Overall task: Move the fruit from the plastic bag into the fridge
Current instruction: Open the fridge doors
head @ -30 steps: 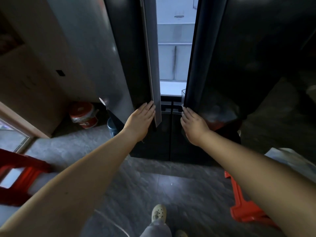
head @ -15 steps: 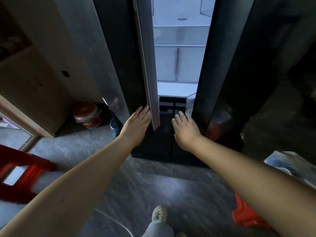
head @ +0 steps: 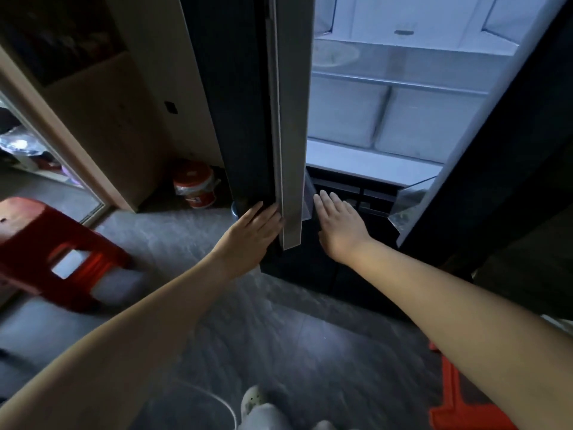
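Observation:
A dark two-door fridge stands in front of me with both upper doors swung partly open. Its white inside (head: 384, 119) shows shelves and two pale drawers. My left hand (head: 252, 232) lies flat against the lower edge of the left door (head: 242, 119), fingers together. My right hand (head: 339, 226) hovers open in the gap between the doors, in front of the dark lower drawers (head: 356, 193), touching nothing I can make out. The right door (head: 508, 156) stands apart from that hand. Neither the plastic bag nor any fruit is in view.
A red plastic stool (head: 59, 249) stands on the grey tiled floor at the left. A red-and-white bucket (head: 195, 186) sits beside the fridge against the wall. Another red stool (head: 459, 401) shows at the bottom right. My shoe (head: 254, 405) is at the bottom.
Both fridge doors have swung wider apart. My right hand left the right door's edge and moved left into the gap. The view has come closer to the fridge.

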